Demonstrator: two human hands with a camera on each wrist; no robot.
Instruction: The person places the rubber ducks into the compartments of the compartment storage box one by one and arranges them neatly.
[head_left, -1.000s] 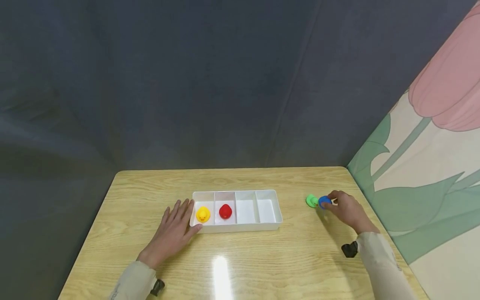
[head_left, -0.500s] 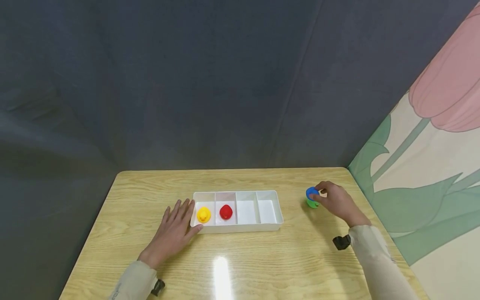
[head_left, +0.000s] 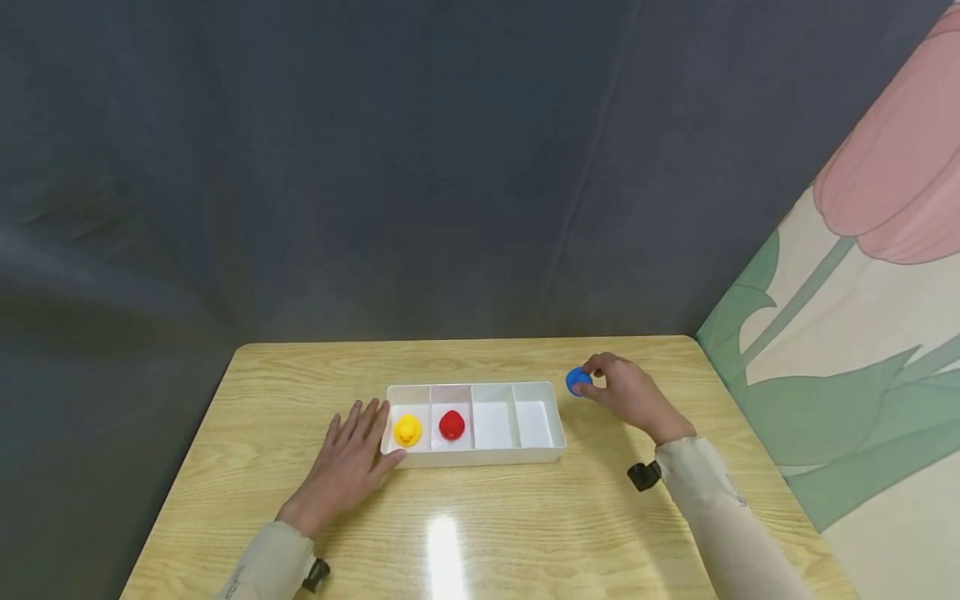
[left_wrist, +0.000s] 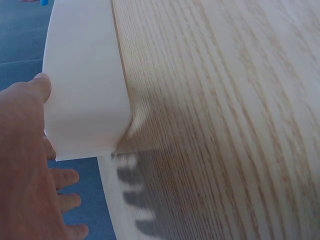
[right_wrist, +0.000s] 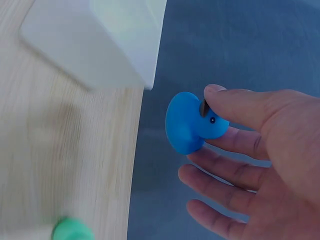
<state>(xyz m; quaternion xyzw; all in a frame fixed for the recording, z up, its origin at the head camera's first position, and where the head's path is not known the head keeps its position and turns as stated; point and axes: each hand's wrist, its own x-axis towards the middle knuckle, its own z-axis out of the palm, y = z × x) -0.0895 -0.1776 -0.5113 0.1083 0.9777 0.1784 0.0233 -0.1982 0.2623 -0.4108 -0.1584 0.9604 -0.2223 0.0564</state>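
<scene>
Between thumb and fingers, my right hand [head_left: 633, 396] pinches a blue rubber duck [right_wrist: 190, 122] above the table, just off the right end of the white tray [head_left: 480, 457]. Its eye and dark beak show in the right wrist view. My left hand [head_left: 337, 471] lies with straight fingers against the tray's left end; in the left wrist view its thumb [left_wrist: 44, 86] touches the rim. A yellow rubber duck [head_left: 407, 430] sits in the leftmost compartment and a red one [head_left: 452, 425] in the compartment beside it. The green duck [right_wrist: 72, 231] shows only in part in the right wrist view.
The tray stands on a light wooden table [head_left: 360, 550]. Dark cloth [head_left: 420, 183] hangs behind the table, and a tulip-printed cloth [head_left: 847, 400] borders its right side. Each wrist wears a small black device, such as the right one [head_left: 643, 476].
My right hand has carried the blue duck leftward from beside the green duck toward the tray. The green duck is now hidden in the head view. My left hand has stayed in place.
</scene>
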